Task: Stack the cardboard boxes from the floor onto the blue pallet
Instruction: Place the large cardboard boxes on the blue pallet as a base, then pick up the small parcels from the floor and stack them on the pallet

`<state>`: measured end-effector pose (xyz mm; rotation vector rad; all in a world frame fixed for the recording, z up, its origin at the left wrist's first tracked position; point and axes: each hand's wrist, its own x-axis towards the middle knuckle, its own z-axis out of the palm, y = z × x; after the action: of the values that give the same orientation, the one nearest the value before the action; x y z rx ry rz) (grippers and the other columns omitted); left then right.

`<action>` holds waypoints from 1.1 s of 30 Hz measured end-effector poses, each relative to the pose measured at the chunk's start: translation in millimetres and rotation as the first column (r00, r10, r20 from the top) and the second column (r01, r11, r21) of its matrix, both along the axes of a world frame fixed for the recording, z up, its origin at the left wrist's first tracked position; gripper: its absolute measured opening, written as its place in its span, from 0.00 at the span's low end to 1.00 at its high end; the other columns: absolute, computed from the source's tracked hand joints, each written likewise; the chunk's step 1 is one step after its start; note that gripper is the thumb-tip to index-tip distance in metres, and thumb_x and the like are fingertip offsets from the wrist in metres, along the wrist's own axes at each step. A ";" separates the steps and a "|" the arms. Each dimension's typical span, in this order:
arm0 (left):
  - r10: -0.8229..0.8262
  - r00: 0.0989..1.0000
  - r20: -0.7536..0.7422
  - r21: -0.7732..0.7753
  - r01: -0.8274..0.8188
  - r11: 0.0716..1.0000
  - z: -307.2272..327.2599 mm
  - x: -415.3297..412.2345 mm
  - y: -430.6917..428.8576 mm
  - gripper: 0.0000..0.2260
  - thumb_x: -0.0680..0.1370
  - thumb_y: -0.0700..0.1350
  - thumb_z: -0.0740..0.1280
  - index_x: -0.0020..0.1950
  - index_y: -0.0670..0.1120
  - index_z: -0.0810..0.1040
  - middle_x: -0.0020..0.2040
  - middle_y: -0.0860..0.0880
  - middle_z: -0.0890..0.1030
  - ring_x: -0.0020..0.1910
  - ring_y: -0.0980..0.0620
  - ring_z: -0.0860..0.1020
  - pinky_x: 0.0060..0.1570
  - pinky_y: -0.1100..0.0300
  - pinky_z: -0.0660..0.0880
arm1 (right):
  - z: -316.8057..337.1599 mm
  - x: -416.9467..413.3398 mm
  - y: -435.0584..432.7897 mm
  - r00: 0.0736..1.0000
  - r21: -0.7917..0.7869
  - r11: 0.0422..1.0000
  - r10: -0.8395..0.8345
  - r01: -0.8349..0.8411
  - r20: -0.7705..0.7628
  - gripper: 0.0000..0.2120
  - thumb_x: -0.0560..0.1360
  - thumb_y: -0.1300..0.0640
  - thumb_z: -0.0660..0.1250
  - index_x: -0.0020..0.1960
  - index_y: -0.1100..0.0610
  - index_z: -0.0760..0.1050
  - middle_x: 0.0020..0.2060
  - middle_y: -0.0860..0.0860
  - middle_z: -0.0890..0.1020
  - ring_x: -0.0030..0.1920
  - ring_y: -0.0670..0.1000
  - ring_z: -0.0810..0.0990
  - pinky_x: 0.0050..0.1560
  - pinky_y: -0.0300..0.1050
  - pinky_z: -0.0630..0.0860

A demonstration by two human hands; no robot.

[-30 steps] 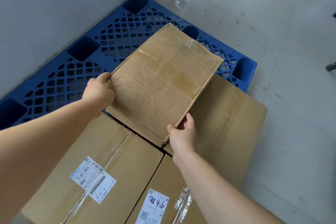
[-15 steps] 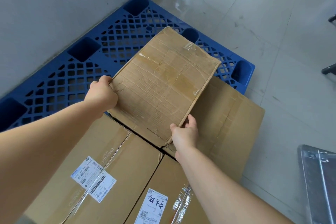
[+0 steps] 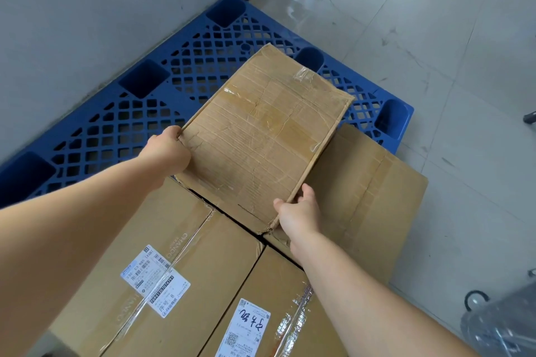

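Note:
A worn, creased cardboard box (image 3: 261, 139) with old tape strips is held between both hands. My left hand (image 3: 166, 151) grips its left edge and my right hand (image 3: 298, 211) grips its near right corner. The box hangs partly over the blue pallet (image 3: 121, 113), a lattice of plastic lying along the wall. Its near end overlaps the other boxes below.
Two taped boxes with shipping labels, one on the left (image 3: 150, 269) and one in the near middle (image 3: 275, 313), sit closest to me. A larger plain box (image 3: 371, 197) lies to the right. A grey wall (image 3: 87, 9) borders the pallet. A metal cart with a wheel (image 3: 499, 319) stands bottom right.
The held box has shifted only slightly; both hands keep the same grip. The view swung, bringing the cart into view at the bottom right.

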<state>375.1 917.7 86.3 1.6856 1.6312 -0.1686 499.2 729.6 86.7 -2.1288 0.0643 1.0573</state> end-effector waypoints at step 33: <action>0.564 0.787 0.250 0.037 -0.590 0.806 143.9 -193.5 -132.5 0.27 0.78 0.49 0.66 0.76 0.49 0.62 0.69 0.46 0.71 0.64 0.46 0.72 0.55 0.56 0.68 | 126.5 -123.6 22.0 0.731 0.206 0.703 0.630 -0.681 0.264 0.20 0.78 0.55 0.65 0.69 0.50 0.70 0.66 0.47 0.74 0.56 0.47 0.72 0.53 0.42 0.68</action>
<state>181.6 785.2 230.2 1.1473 1.9212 0.4190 375.6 751.7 213.1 -1.9825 -0.9619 1.1665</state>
